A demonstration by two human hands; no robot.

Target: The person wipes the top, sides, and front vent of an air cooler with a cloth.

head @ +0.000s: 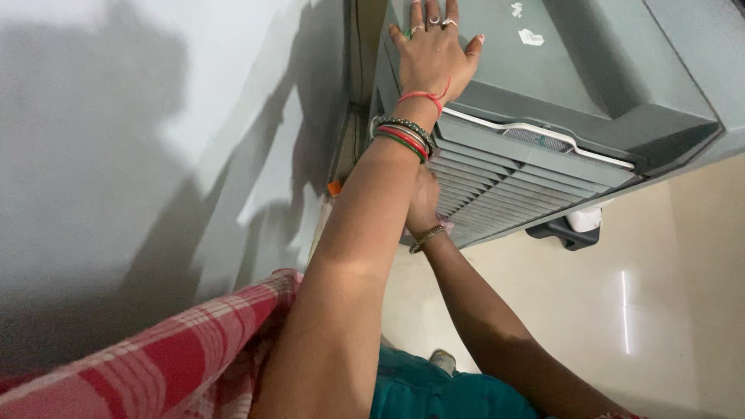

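Grey air cooler standing on the pale tiled floor against the white wall, far right in the scene; judged heavy, rigid and smooth-skinned, with thin front louvres likely fragile, so best gripped at the top edge or side corners. Left hand pressed flat on the top panel, fingers spread apart and clamped on nothing. Right hand low at the louvred grille, largely hidden behind the left forearm; state of its fingers cannot be told.
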